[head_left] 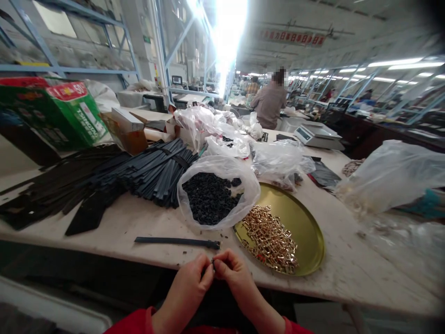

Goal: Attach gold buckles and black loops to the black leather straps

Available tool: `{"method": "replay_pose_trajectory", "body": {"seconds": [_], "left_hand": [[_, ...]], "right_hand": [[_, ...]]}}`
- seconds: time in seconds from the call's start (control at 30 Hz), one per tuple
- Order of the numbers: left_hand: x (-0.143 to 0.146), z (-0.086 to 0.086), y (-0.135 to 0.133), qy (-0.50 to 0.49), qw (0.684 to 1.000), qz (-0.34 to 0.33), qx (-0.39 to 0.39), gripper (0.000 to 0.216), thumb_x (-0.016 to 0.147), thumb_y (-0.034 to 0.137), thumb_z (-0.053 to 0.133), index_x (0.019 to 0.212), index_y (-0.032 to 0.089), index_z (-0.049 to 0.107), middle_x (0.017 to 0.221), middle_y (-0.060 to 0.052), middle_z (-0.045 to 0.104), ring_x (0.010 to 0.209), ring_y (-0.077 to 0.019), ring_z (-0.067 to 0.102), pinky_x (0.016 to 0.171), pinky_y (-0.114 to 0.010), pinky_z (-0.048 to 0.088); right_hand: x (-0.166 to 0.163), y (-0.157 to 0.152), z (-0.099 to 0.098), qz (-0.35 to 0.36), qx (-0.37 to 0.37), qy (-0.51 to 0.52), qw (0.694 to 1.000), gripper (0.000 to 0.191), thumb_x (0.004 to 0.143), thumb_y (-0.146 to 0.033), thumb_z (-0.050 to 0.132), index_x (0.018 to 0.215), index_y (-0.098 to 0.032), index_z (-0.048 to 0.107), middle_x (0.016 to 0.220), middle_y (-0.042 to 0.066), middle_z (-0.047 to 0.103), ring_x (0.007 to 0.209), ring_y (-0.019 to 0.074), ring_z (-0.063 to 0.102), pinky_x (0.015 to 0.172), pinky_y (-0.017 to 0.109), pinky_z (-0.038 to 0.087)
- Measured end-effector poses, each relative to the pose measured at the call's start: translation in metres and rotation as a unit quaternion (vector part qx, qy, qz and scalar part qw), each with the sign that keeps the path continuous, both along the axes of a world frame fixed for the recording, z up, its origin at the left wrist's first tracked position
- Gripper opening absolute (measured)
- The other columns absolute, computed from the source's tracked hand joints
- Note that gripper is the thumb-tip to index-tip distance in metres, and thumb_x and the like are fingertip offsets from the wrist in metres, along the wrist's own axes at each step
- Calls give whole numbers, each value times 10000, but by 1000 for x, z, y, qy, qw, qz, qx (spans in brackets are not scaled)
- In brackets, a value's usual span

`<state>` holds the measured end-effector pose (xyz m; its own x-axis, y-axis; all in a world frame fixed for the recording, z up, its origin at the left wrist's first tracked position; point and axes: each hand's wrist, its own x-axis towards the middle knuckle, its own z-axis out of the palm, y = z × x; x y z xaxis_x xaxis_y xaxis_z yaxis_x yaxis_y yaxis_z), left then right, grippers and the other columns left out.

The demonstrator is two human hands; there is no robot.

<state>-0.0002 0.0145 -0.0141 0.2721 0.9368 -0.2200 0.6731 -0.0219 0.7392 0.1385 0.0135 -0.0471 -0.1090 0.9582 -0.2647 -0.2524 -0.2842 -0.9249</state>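
Observation:
My left hand (192,284) and my right hand (232,274) meet at the table's near edge, fingertips pinched together on a small dark piece (213,264) too small to name. Just beyond them a dark strap (177,241) with a loop at its right end lies flat on the table. Behind it an open clear bag (218,194) holds many small black parts. To the right, a round brass-coloured tray (306,227) carries a heap of gold metal buckles (270,239).
A big pile of dark straps (104,178) covers the left of the table, with a green carton (55,111) and brown box (127,127) behind. Plastic bags (389,176) crowd the middle and right. A weighing scale (318,136) stands far back; a person (269,104) stands beyond.

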Motion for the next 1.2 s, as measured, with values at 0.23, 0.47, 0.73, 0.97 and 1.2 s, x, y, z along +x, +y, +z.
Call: {"method": "replay_pose_trajectory", "body": {"seconds": [0.23, 0.47, 0.73, 0.97, 1.2], "left_hand": [[12, 1, -9, -127, 989, 14, -68, 245, 820, 350, 345, 653, 200, 444, 504, 53, 422, 477, -119, 413, 483, -217, 306], [6, 11, -8, -128, 987, -30, -94, 252, 831, 348, 373, 689, 179, 496, 584, 33, 497, 471, -97, 437, 464, -197, 337], [-5, 12, -6, -152, 984, -22, -93, 183, 807, 242, 387, 938, 162, 487, 678, 11, 575, 576, -120, 518, 564, -215, 407], [-7, 2, 1, -120, 980, -58, -151, 457, 818, 296, 365, 1242, 126, 363, 583, 45, 517, 470, -116, 468, 490, -216, 367], [-12, 4, 15, -173, 972, -43, -155, 433, 830, 443, 385, 1119, 147, 513, 514, 72, 430, 494, -109, 420, 497, -200, 322]], "right_hand": [[3, -14, 4, -19, -7, 30, 999, 314, 657, -442, 693, 676, -160, 557, 513, -68, 513, 484, 77, 451, 517, 207, 344], [12, -16, 17, 0, -23, 42, 999, 336, 615, -442, 726, 742, -171, 573, 511, -62, 555, 486, 94, 507, 529, 217, 365], [4, -15, 12, 25, -40, 38, 998, 377, 576, -478, 733, 722, -172, 568, 488, -60, 563, 454, 94, 500, 513, 222, 357], [3, -9, 11, 17, -25, 18, 999, 370, 619, -473, 708, 773, -173, 553, 505, -66, 538, 468, 89, 494, 537, 224, 366], [61, 23, 14, 0, 159, -390, 907, 193, 822, -333, 506, 949, -193, 547, 843, 41, 585, 713, 168, 559, 649, 288, 413]]}}
